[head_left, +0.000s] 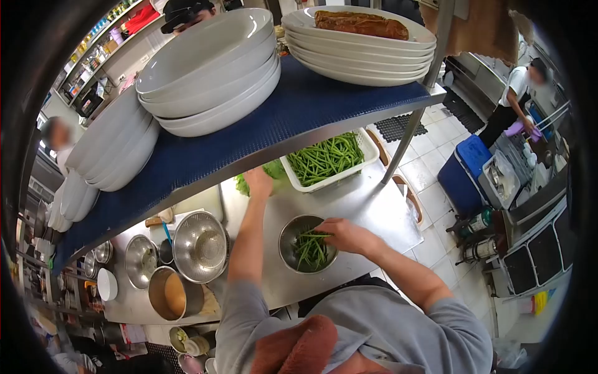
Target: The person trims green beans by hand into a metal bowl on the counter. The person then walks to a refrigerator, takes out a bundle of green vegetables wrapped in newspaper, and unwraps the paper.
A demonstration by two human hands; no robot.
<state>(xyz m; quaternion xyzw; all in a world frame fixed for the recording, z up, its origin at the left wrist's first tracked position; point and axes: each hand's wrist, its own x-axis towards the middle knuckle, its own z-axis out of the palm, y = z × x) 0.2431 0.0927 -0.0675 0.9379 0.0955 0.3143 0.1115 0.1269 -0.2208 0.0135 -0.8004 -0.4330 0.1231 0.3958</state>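
Observation:
My right hand (346, 236) reaches over the rim of a metal bowl (288, 240), its fingers closed on green beans (310, 250) in the bowl. My left hand (258, 183) is stretched forward to a bunch of leafy greens (272, 169) under the shelf edge. The shelf hides part of that hand, and its fingertips do not show clearly. Beyond the bowl, a white plastic basket (372, 147) is heaped with more green beans (327, 157). Both the bowl and the basket rest on a steel table (367, 209).
A blue-topped shelf (324, 103) crosses above the table, bearing stacked white bowls (208, 93) and plates (361, 65). Left on the table stand a colander (200, 246) and a pot of orange-brown liquid (175, 296). A co-worker (517, 90) stands at the right, near a blue cooler (464, 168).

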